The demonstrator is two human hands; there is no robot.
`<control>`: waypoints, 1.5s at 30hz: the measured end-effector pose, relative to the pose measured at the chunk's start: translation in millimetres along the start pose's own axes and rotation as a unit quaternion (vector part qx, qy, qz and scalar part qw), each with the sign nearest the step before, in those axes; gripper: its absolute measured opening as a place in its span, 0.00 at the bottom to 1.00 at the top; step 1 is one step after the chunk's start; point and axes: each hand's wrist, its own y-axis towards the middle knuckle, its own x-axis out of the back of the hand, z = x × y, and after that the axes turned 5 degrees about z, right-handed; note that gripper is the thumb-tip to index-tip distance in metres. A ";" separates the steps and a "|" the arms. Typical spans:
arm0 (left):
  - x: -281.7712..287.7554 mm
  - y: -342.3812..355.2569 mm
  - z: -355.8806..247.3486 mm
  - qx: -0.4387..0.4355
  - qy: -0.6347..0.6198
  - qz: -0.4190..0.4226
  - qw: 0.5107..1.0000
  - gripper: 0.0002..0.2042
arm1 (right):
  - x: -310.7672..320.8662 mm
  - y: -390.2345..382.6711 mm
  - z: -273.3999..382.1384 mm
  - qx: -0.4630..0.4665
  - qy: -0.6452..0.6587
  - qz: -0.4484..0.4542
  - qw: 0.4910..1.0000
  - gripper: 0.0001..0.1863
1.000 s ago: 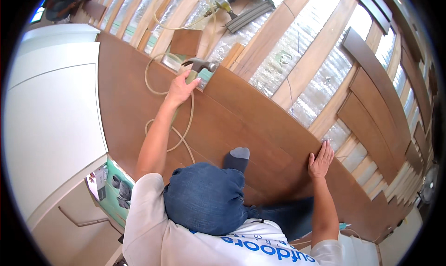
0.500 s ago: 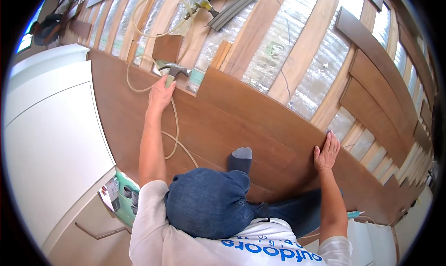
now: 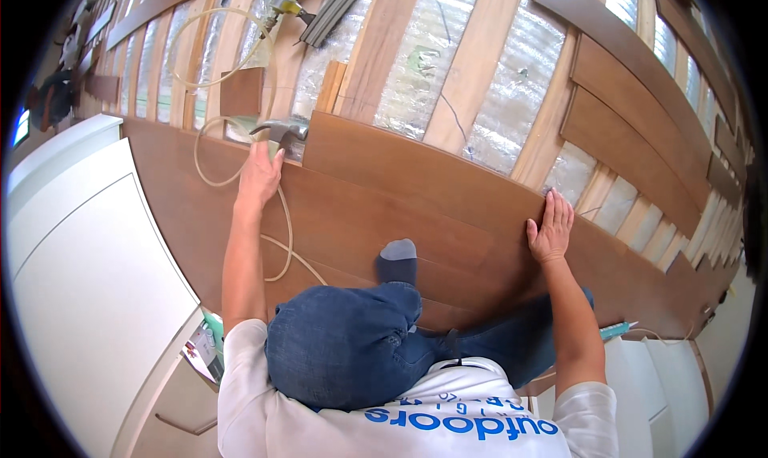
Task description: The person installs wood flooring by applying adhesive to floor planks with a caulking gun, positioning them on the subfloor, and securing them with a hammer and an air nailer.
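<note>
My left hand (image 3: 260, 176) is closed around the handle of a claw hammer (image 3: 282, 128), whose metal head sits by the left end of a brown floorboard (image 3: 416, 161). Flat on that same board, near its right end, lies my right hand (image 3: 552, 232) with the fingers stretched out and the fingertips at the far edge. The board runs along the far side of the laid brown flooring (image 3: 336, 210). Beyond it, pale wooden joists (image 3: 472, 66) alternate with silvery insulation sheeting (image 3: 424, 62).
A pale air hose (image 3: 290, 226) loops past my left arm to a nail gun (image 3: 284, 4) at the far side. Near it are grey nail strips (image 3: 340, 12). Loose brown boards (image 3: 628, 110) lie across the joists at right. A white cabinet (image 3: 76, 218) stands left; a person (image 3: 56, 98) is far left.
The whole view has shifted, so the flooring and joists appear further left. The hammer is still in my left hand, its head turned slightly. My right hand stays flat at the board's right end.
</note>
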 end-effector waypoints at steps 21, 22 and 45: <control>-2.3 5.4 -2.2 0.009 -0.023 0.010 1.000 0.19 | -1.2 -1.2 -4.2 0.015 -0.005 -0.024 1.000 0.42; -1.4 9.5 1.1 0.009 -0.019 0.033 0.999 0.20 | -0.1 -0.6 -3.8 0.015 -0.001 -0.024 1.000 0.42; -42.7 28.5 76.3 -0.038 -0.038 0.011 0.998 0.26 | 18.1 1.8 -7.8 -0.010 0.071 -0.005 0.997 0.41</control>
